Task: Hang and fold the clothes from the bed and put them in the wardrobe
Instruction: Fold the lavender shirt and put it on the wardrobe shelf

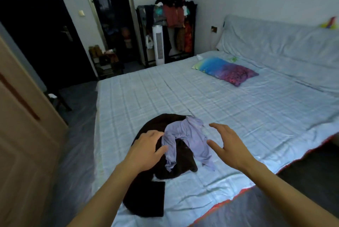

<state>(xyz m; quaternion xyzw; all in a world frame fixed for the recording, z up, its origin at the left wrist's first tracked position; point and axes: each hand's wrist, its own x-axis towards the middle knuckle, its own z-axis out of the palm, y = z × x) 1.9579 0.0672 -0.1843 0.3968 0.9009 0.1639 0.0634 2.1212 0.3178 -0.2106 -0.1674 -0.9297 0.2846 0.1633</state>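
Lower centre of the frame: I am watching the lilac garment (185,142) lying crumpled across a dark garment (146,195) at the near corner of the bed (238,116). Left hand (145,151) is resting on the dark cloth, fingers loosely spread, thumb touching the lilac edge, gripping nothing. Right hand (227,146) is hovering just beside it, fingers wide. Judging the lilac fabric thin, light and limp; I am expecting it to drape. Pinching both shoulder edges looks best.
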